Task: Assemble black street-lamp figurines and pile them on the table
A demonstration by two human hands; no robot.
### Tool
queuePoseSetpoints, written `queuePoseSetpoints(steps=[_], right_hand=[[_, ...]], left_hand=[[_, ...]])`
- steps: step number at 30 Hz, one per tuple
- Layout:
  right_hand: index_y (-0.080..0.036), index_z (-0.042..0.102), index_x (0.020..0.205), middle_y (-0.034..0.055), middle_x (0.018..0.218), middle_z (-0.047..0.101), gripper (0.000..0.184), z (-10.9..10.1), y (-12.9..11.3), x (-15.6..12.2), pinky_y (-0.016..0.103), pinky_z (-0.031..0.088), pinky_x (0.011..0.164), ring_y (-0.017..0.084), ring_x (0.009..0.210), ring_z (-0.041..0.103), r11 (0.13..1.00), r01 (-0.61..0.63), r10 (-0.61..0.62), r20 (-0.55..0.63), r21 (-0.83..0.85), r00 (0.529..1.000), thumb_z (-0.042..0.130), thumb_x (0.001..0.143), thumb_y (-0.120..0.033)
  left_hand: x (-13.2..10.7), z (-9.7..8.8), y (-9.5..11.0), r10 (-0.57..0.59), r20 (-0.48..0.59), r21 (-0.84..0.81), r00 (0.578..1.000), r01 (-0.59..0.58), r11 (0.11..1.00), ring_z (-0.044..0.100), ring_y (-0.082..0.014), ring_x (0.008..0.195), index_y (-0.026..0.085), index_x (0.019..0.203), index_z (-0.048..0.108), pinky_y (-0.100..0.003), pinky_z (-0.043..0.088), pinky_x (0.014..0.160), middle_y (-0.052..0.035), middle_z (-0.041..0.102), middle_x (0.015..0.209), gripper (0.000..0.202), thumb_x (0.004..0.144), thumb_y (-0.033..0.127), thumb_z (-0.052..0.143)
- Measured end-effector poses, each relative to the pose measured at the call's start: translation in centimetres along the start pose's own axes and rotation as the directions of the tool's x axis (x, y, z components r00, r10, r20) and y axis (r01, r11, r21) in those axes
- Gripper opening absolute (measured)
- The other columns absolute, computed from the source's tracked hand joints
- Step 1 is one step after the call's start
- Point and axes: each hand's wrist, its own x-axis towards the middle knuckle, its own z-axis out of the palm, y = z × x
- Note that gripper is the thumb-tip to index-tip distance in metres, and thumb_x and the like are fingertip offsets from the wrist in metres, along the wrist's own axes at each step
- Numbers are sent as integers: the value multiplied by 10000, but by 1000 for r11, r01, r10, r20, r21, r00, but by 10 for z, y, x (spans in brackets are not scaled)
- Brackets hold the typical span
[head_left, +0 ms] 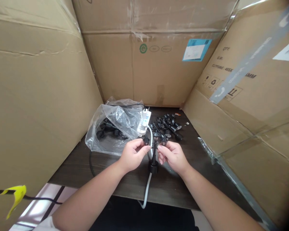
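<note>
Miniature black lamp post (154, 154) stands upright between your hands, its round base (153, 167) just above or on the dark tabletop (132, 183) (you cannot tell which); your left hand (134, 155) pinches the left lantern head (146, 140) with narrow-set fingers; your right hand (173, 157) pinches the right lantern head (164, 140) likewise; white cable (146, 192) runs from the base; behind, note the clear plastic bag (113, 125) holding black parts, white power strip (144, 121), and pile of black lamp fittings (166, 125); cardboard panels (38, 96) surround the table.
</note>
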Motion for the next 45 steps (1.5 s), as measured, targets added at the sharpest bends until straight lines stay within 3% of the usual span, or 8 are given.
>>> queuePoseSetpoints(steps=[10, 29, 34, 40, 45], right_hand=[[-178, 496, 560, -33, 438, 499, 454, 1, -2, 0, 240, 437, 415, 126, 383, 553, 994, 27, -24, 31, -108, 999, 654, 803, -527], [-172, 490, 563, -42, 440, 484, 444, 0, 1, 0, 233, 427, 413, 134, 385, 573, 996, -9, 14, 52, -91, 999, 660, 811, -500], [-171, 493, 567, -42, 442, 482, 444, 1, -1, -2, 228, 421, 423, 132, 393, 577, 994, 13, -6, 57, -112, 998, 645, 827, -496], [-171, 504, 588, -43, 461, 488, 414, 2, -5, -4, 241, 436, 443, 131, 402, 572, 991, 64, -57, 65, -121, 996, 631, 849, -465], [-169, 512, 588, -38, 460, 495, 397, 0, -5, -5, 244, 425, 436, 135, 401, 572, 989, 93, -86, 63, -116, 994, 628, 860, -435]], left_hand=[[0, 5, 2, -130, -6, -121, 992, 128, 984, 535, -129, 545, 154, 544, 584, -244, 434, 568, -5, 590, 538, 299, 753, 344, 682], [-2, 6, -3, -113, -7, -88, 994, 112, 990, 562, -141, 567, 147, 569, 615, -251, 456, 591, -14, 609, 566, 241, 776, 269, 636], [-3, 5, -4, -59, -15, -50, 998, 58, 997, 552, -137, 577, 151, 560, 591, -244, 445, 582, -6, 582, 577, 252, 787, 255, 625], [-3, 1, -6, 163, -66, 121, 984, -154, 981, 480, -114, 581, 154, 524, 551, -231, 385, 569, 15, 515, 576, 299, 799, 219, 647], [-2, 0, -4, 252, -62, 113, 966, -244, 963, 500, -120, 595, 152, 608, 652, -236, 404, 579, 5, 553, 597, 218, 806, 236, 681]])
